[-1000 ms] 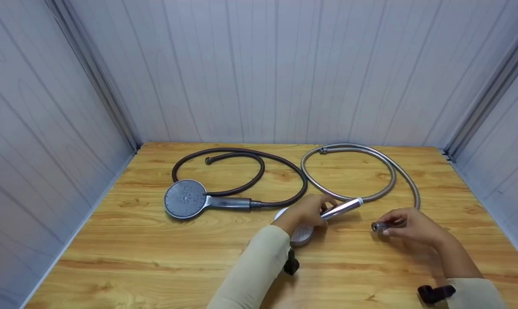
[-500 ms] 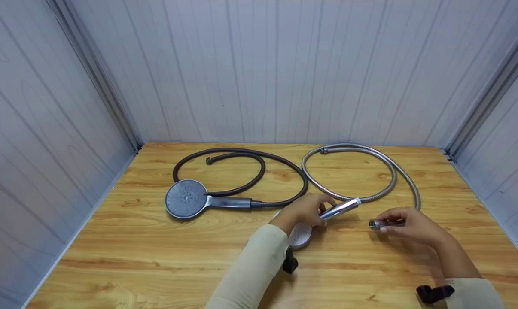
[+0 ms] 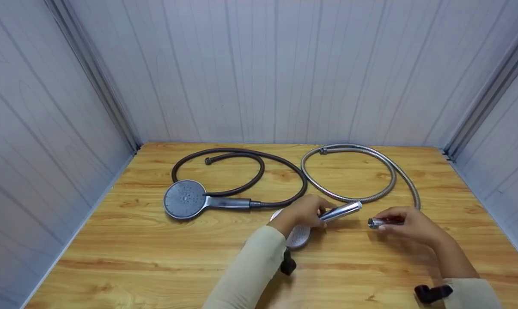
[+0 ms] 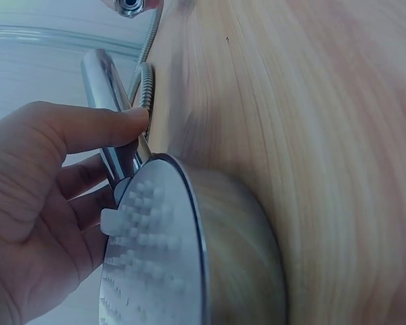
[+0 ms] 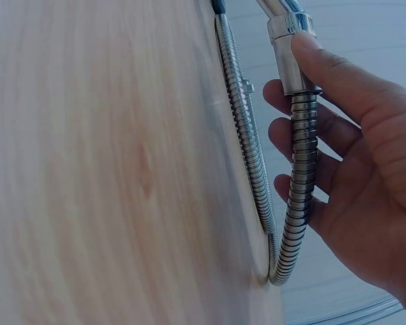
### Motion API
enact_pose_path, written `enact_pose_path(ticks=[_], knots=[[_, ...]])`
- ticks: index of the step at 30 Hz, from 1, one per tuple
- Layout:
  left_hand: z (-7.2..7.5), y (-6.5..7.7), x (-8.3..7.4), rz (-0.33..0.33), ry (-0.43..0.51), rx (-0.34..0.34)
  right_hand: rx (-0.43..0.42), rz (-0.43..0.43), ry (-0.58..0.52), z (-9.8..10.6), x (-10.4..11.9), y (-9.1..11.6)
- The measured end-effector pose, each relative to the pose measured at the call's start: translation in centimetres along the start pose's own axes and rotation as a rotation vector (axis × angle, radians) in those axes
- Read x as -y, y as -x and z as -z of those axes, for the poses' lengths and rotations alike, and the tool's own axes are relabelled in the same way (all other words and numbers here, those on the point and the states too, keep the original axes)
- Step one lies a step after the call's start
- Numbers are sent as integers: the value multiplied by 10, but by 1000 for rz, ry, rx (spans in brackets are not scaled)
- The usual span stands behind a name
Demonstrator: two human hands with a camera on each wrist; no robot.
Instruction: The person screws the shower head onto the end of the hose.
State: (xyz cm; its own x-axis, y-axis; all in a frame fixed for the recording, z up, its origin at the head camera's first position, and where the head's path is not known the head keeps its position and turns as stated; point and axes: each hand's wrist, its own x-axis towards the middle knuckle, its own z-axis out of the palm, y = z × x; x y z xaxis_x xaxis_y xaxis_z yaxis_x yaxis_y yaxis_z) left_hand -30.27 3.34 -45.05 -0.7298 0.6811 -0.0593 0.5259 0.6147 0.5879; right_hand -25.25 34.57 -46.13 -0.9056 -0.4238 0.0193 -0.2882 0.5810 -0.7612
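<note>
In the head view my left hand point(image 3: 308, 210) grips the chrome handle point(image 3: 342, 211) of a shower head point(image 3: 300, 237), whose white-ended tip points right. The left wrist view shows its nozzle face point(image 4: 152, 250) tilted up, with the rim close to the table. To the right, my right hand point(image 3: 413, 225) pinches the end connector point(image 5: 294, 64) of a silver metal shower hose point(image 3: 392, 171) between thumb and fingers. The connector's open end faces the handle's tip, and a small gap separates them in the head view. The rest of the hose lies coiled behind both hands.
A grey shower head point(image 3: 185, 199) with a dark hose point(image 3: 280, 159) attached lies on the left of the wooden table point(image 3: 164, 266). The silver hose's other end nut point(image 3: 323, 150) lies at the back. Pale panel walls point(image 3: 250, 73) enclose the back and sides.
My right hand has brought the hose connector slightly left, towards the handle. The handle's tip has dipped slightly in my left hand. The grey shower head and dark hose stay put.
</note>
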Motion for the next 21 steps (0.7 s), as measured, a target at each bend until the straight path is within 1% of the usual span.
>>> enact_pose_path(ticks=[4, 8, 13, 21], knots=[[1, 1, -3, -1, -24, 17, -6, 34, 5, -1, 0, -1], [2, 1, -4, -11, -26, 24, -3, 44, 15, 1, 3, -1], [1, 2, -4, -38, -52, 18, -15, 52, 23, 2, 6, -2], [2, 5, -6, -40, -76, 16, -34, 74, 13, 3, 6, -2]])
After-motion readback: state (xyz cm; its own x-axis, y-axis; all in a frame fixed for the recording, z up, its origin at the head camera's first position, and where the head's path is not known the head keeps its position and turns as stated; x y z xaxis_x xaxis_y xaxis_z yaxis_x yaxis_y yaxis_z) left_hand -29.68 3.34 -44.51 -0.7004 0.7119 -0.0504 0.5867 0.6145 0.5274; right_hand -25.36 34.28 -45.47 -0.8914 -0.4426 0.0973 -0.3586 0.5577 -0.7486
